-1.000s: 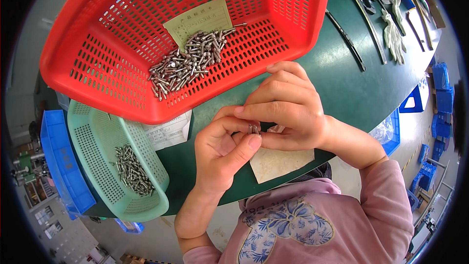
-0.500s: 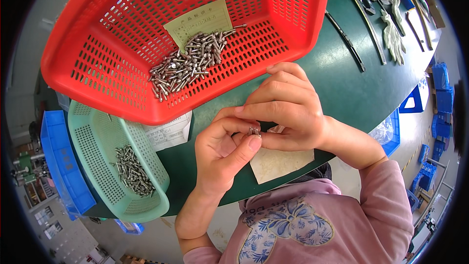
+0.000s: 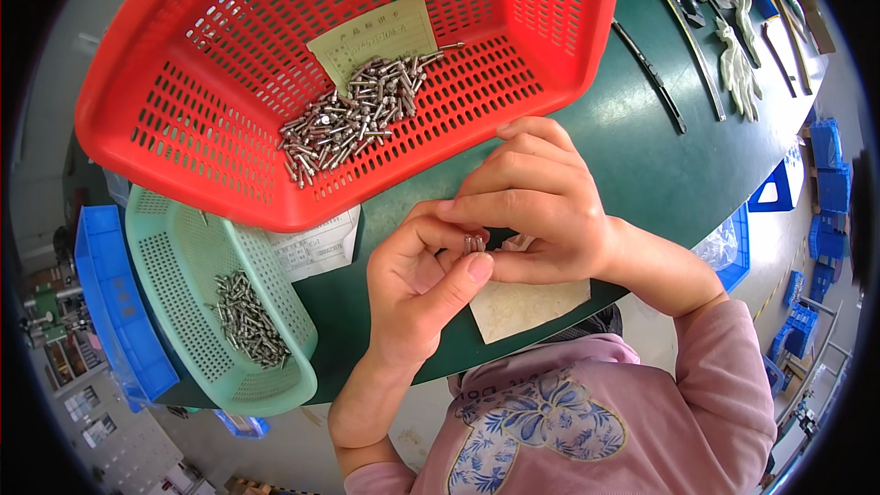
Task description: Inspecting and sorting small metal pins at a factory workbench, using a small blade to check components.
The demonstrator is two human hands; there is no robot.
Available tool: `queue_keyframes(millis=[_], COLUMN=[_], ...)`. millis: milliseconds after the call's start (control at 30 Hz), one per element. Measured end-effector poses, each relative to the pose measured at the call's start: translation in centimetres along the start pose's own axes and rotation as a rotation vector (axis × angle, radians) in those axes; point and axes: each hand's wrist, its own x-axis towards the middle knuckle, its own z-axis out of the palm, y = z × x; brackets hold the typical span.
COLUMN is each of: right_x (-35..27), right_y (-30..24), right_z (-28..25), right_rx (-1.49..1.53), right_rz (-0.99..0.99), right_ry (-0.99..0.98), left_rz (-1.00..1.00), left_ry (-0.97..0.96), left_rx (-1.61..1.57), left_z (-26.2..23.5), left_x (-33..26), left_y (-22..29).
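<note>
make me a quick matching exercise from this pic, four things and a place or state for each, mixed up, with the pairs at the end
Things
1. green basket
2. glove
3. card
4. left hand

Place or state
A. leaning inside the red basket
B. thumb against small shiny pieces
C. at the picture's left, with a pile of metal parts in it
D. white, lying on the table at the upper right

Pairs: 1-C, 2-D, 3-A, 4-B

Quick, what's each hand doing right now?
Left hand: closed, pinching small metal parts.
Right hand: fingers curled; whether it holds anything cannot be told.
</note>
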Motion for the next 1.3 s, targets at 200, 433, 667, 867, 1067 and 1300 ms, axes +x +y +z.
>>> queue_keyframes(millis=[200, 433, 667, 867, 1067, 1300], right_x=[-0.1, -0.3, 0.0, -0.6, -1.0, -5.0], right_y=[0.0, 0.4, -0.1, 1.0, 0.4, 0.9], right_z=[0.0, 0.1, 0.3, 1.1, 1.2, -6.2], right_rx=[0.000, 0.008, -0.041, -0.044, -0.039, -0.408], right_rz=[-0.003, -0.036, -0.028, -0.109, -0.023, 0.221], right_ry=[-0.013, -0.033, -0.012, 0.013, 0.093, -0.032], left_rz=[-0.026, -0.100, -0.178, -0.182, -0.078, -0.052], left_ry=[0.016, 0.060, 0.023, 0.053, 0.102, 0.242], left_rx=[-0.012, -0.049, -0.133, -0.005, -0.018, 0.026], left_z=[0.4, 0.7, 0.4, -0.9, -1.0, -1.2], left_x=[0.0, 0.0, 0.1, -0.4, -0.4, 0.4], left_y=[0.1, 0.4, 0.7, 0.3, 0.0, 0.6])
